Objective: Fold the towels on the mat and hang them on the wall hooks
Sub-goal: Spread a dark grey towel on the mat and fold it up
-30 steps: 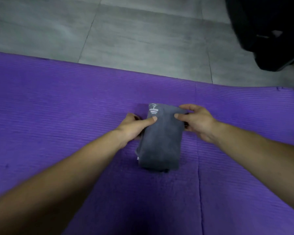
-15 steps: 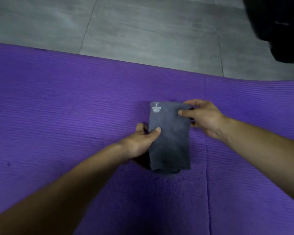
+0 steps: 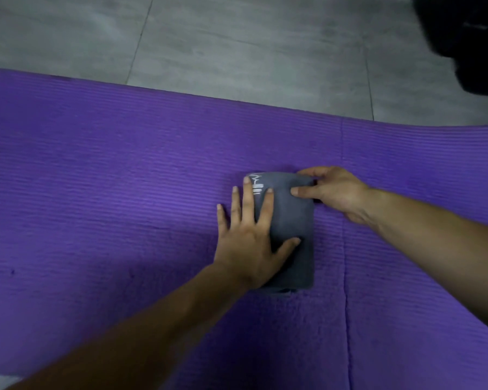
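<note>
While it lies folded on the purple mat (image 3: 124,192), right of the frame's centre, the grey towel (image 3: 293,220) keeps its long axis running from bottom to top of the frame, its white logo at the far end. The left hand (image 3: 251,243) presses flat and open on its left part. The right hand (image 3: 333,192) pinches the towel's upper right corner.

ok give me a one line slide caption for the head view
Left hand flattens a folded grey towel on the purple mat while the right hand pinches its far corner.
</note>
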